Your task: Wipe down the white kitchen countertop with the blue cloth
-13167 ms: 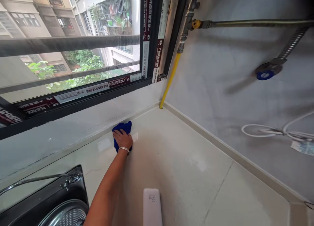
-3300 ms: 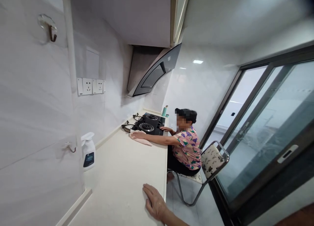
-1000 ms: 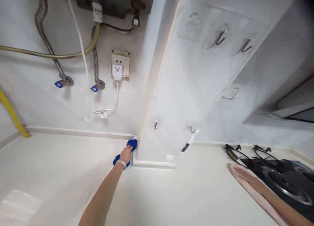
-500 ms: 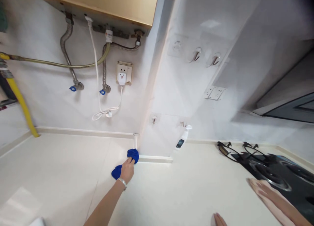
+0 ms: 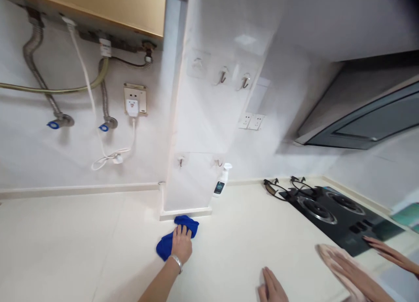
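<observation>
My left hand [image 5: 182,246], a bracelet at its wrist, presses a crumpled blue cloth [image 5: 164,247] onto the pale countertop [image 5: 131,249]. The cloth lies just in front of the low ledge at the foot of the wall pillar [image 5: 196,184], and its far edge meets or nearly meets that ledge. Only part of my right hand [image 5: 273,286] shows at the bottom edge of the view. It holds nothing visible, its fingers stretched out over the countertop. Behind it, against the pillar, a white spray bottle [image 5: 222,182] stands upright.
To the right, a co-worker's hand [image 5: 348,267] rests on a pinkish cloth [image 5: 325,252]; another hand [image 5: 386,252] reaches the black gas stove [image 5: 350,232]. Black racks [image 5: 275,190] stand behind it. A range hood [image 5: 363,105] hangs above, and a gold water heater [image 5: 98,9] at left.
My left hand has drawn the blue cloth from the pillar's left corner along to the front of its ledge. More of my right hand shows. The view has shifted right, revealing another co-worker hand.
</observation>
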`<state>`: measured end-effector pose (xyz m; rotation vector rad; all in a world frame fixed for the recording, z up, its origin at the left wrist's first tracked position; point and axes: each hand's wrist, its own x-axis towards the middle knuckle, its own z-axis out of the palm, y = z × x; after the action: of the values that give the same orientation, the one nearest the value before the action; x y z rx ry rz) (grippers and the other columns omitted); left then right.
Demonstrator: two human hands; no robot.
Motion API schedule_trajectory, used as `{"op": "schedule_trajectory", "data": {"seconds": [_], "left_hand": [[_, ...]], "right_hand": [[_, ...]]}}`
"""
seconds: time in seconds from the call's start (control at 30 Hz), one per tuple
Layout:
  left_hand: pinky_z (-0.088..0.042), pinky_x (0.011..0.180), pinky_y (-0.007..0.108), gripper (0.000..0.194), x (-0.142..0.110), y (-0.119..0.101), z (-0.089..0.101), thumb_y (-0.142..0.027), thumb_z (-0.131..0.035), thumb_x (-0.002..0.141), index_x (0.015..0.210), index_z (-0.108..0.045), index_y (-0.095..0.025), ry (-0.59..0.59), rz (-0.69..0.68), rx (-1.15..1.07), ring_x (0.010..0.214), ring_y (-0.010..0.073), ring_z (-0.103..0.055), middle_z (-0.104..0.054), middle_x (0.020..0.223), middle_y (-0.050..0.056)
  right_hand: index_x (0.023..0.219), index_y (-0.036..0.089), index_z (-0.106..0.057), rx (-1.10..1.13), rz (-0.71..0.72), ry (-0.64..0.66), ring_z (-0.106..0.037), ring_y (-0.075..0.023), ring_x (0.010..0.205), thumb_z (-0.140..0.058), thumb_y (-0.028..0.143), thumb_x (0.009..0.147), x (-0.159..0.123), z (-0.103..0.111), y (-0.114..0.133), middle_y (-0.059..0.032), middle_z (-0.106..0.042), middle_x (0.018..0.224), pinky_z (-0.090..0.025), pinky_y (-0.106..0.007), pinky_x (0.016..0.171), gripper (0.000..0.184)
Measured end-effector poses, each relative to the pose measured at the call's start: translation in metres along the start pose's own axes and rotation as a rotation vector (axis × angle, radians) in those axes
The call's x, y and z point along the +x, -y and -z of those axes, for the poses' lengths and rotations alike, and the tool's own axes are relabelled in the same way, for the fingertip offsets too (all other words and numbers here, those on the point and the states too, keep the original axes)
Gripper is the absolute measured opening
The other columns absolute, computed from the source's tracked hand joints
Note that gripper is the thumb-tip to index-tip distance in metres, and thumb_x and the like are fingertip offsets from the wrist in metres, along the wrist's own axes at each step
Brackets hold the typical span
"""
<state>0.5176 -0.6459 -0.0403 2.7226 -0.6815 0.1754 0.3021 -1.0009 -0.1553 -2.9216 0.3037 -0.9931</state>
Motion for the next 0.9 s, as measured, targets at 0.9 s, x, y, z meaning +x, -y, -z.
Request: {"op": "schedule_trajectory", "data": {"seconds": [0.9], "left_hand": [[-0.043, 0.109, 0.047, 0.049, 0.104, -0.07, -0.033, -0.003, -0.036, 0.089, 0.127, -0.059, -0.024, 0.064, -0.531, 0.052, 0.134, 0.0249, -0.047, -0.057, 0.141, 0.01]], "right_hand": [[0.143, 0.019, -0.039, 0.048, -0.161, 0.044, -0.052, -0.029, 0.128, -0.04, 0.037, 0.095, 0.005, 0.024, 0.022, -0.0132, -0.05, 0.144, -0.055, -0.049, 0.099, 0.051]]}}
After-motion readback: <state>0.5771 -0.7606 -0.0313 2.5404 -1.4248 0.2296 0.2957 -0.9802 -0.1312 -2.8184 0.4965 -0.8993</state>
